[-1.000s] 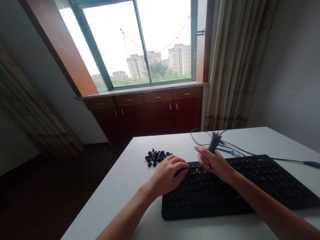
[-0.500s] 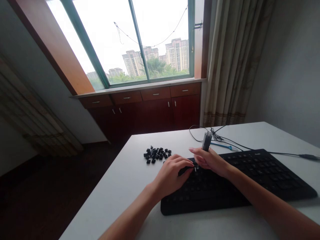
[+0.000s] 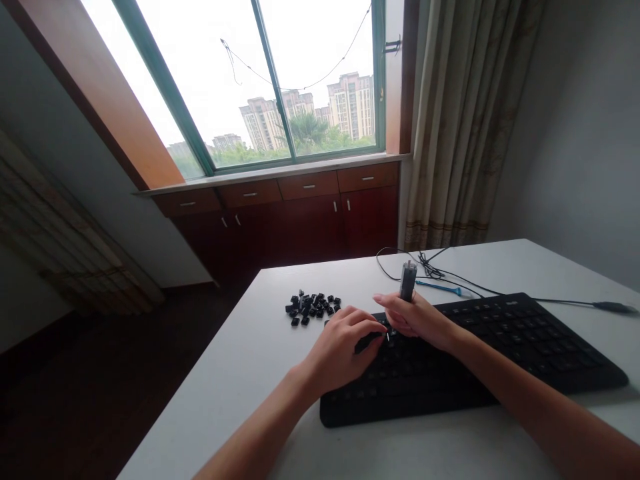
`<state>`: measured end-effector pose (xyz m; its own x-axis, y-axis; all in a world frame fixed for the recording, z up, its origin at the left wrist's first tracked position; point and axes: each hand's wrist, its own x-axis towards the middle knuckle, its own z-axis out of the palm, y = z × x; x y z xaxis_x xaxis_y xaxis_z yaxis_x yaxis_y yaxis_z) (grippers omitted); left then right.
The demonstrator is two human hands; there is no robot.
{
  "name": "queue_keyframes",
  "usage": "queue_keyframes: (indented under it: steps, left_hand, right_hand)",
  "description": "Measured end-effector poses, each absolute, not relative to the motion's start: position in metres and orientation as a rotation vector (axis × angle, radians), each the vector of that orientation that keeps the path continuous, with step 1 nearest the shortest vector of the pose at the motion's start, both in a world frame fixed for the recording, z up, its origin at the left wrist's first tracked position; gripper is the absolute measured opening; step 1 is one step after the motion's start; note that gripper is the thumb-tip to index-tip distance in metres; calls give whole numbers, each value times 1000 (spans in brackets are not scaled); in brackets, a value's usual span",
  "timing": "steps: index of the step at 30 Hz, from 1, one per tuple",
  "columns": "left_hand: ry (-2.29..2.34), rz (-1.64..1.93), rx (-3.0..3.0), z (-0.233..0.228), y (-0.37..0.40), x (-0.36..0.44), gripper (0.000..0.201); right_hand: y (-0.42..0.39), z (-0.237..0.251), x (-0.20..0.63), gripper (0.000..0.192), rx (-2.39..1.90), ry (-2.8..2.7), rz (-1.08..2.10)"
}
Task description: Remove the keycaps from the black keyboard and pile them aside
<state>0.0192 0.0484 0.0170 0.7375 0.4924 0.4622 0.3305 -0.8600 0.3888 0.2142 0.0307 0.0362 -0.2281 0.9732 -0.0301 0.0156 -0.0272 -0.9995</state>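
A black keyboard (image 3: 425, 387) lies on the white table, with some of its upper-left part under my hands. My right hand (image 3: 420, 319) is closed around the dark, see-through handle of a screwdriver (image 3: 408, 281), held upright over the keys. The lower end of its shaft is mostly hidden by my fingers. My left hand (image 3: 345, 347) rests on the keyboard's left part, thumb and forefinger pinched together beside a small shiny bit. What those fingertips hold is too small to make out. Several loose black keycaps (image 3: 313, 307) lie in a pile left of the keyboard.
Behind the keyboard lie a blue brush-like tool (image 3: 440, 288) and a tangled black cable (image 3: 431, 268). A cable with a dark plug (image 3: 614, 307) runs off right. The white table (image 3: 240, 353) ends at the left; beyond stand a cabinet (image 3: 295, 223) and a window.
Both hands keep almost the same hold and place on the keyboard. The screwdriver handle leans slightly differently. The whole view has shifted a little.
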Motion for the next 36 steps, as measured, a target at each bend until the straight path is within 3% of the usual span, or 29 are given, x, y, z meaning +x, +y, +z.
queue_keyframes:
  steps: [21, 36]
  left_hand:
    - [475, 735, 2747, 19, 47, 19, 18]
    - [494, 733, 2753, 19, 47, 19, 20]
  right_hand:
    - [31, 27, 225, 60, -1111, -1514, 1412]
    - [27, 30, 206, 46, -1312, -1331, 1310]
